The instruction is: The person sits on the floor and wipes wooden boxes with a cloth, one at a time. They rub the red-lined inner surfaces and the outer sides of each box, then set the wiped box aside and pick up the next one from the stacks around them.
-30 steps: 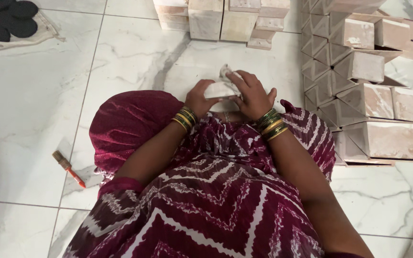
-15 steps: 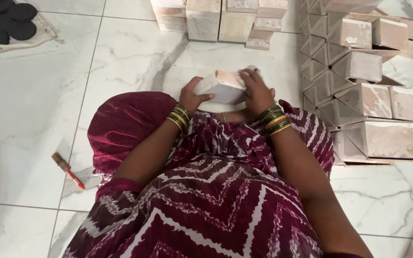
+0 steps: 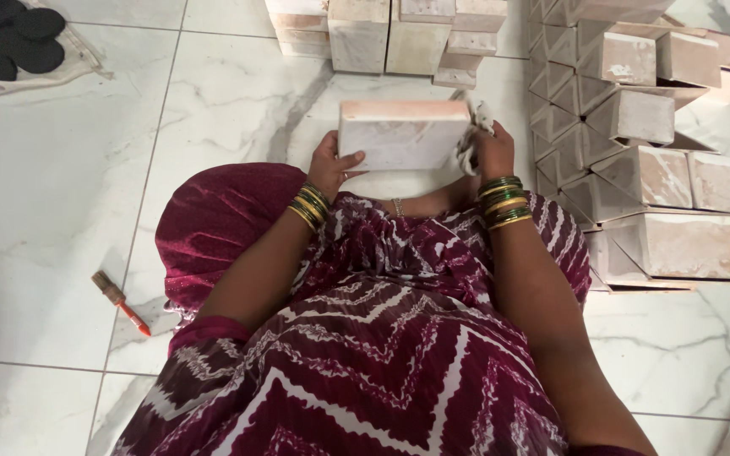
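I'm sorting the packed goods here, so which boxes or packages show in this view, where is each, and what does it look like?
Held box: between left hand and right hand, rectangular, pale marbled with pinkish top edge.
Stacked boxes: on the right, tilted rows, cream and light brown.
Boxes at the top: upright on the floor, same pale colours.
White cloth: in the right hand, against the box's end.
No signs or screens.

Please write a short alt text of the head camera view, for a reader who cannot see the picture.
A seated person holds a pale rectangular box between both hands above a white marble floor: the left hand grips its left end, the right hand its right end together with a white cloth. Stacks of similar boxes stand to the right and ahead; a small brush lies at the left.
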